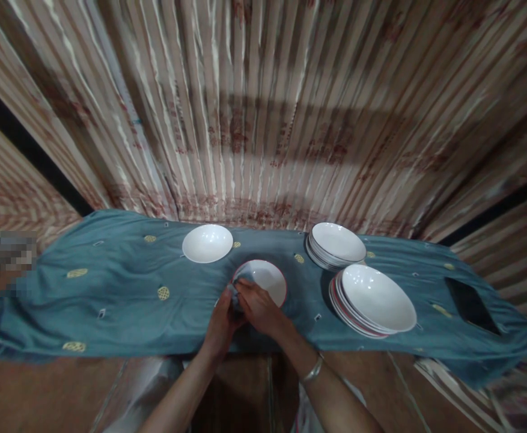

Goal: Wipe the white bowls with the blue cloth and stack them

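A white plate with a red rim [272, 281] is in front of me, near the table's front edge, tilted slightly. My left hand [220, 322] is closed at its near left edge, with the fingers partly hidden beneath. My right hand [259, 308] presses a crumpled grey-blue cloth [241, 280] onto the plate's left side, its fingers bunched round the cloth. Part of the cloth also lies against my left thumb. Beyond the hands, to the left, sits a single white plate [208, 243].
On the right stand a stack of dark-rimmed white plates [338, 242] and, nearer, a leaning stack of white plates [378, 297], some red-rimmed. A black phone-like slab [472, 305] lies at the far right. The table has a teal cloth [123, 300]; a striped curtain [263, 120] hangs behind.
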